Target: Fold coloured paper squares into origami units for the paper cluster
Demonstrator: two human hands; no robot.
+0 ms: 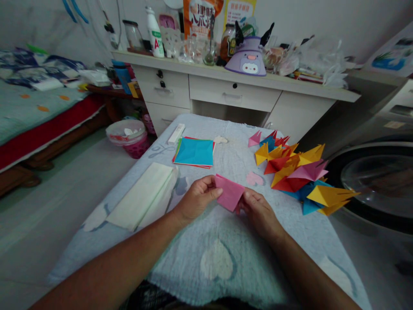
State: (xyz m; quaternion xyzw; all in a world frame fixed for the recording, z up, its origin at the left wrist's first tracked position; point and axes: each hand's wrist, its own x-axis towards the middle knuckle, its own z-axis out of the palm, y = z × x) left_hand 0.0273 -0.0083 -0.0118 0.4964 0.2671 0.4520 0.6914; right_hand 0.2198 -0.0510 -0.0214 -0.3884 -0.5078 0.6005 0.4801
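A folded square of pink origami paper (229, 193) is held up above the cloth-covered table (193, 241). My left hand (200, 193) pinches its upper left edge, thumb in front. At its right side, my right hand (258, 211) grips the lower right edge between thumb and fingers. Beyond the hands lies a stack of square paper sheets (195, 151), a blue one on top. To the right stand several folded paper cranes (290, 165) in yellow, red, pink and blue.
A folded pale cloth or paper packet (145, 193) lies on the left, with a small white box (176, 134) farther back. Past the table is a white desk (226, 90) crowded with jars and bags. A pink bin (135, 148) stands left; a washing machine (380, 181) is right.
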